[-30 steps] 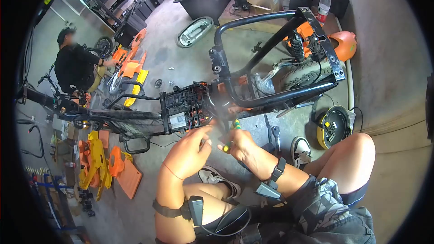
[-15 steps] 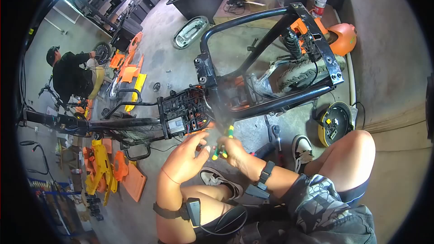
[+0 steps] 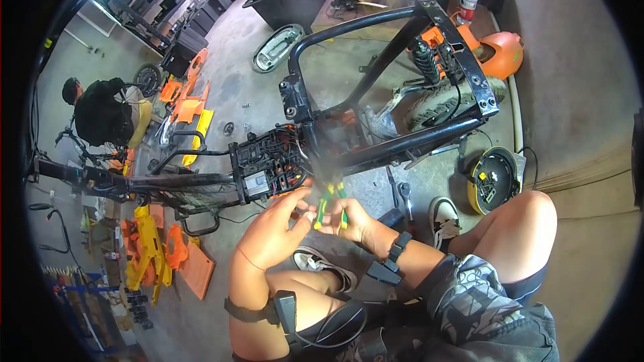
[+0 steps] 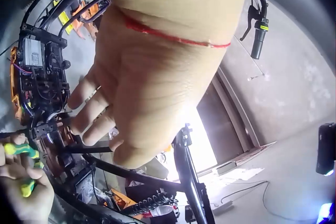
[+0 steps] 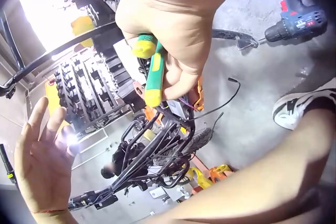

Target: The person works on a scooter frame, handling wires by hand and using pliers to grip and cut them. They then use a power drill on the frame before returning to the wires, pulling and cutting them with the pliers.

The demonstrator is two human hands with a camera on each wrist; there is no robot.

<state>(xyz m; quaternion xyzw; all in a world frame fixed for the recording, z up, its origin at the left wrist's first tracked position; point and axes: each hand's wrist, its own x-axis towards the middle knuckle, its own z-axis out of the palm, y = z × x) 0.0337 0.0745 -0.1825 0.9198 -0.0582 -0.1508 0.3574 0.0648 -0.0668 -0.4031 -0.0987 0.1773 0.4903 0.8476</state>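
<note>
A pair of pliers with green and yellow handles [image 5: 156, 79] is in my right hand [image 3: 354, 220], the fingers curled around it. In the head view both handles point toward my body and stand apart; the pliers' head is blurred. My left hand [image 3: 276, 228] hovers just left of it, palm facing inward, fingers loosely bent and holding nothing. The left wrist view shows the same relaxed left palm [image 4: 149, 87]. Beyond both hands lies a stripped black scooter frame [image 3: 419, 144], its wiring and silver box [image 3: 255, 184] exposed.
Ratchet wrench [image 3: 406, 194] and cordless drill [image 5: 299, 24] lie on the floor by my foot. A yellow-rimmed bowl-like container [image 3: 496, 181] of small parts is at right. Orange and yellow panels [image 3: 151, 248] lie left. Another person [image 3: 104, 112] is farther off.
My right hand has turned the pliers so that the handles swing toward me and now stand apart. The left hand stays nearly in place. The other person leans farther forward.
</note>
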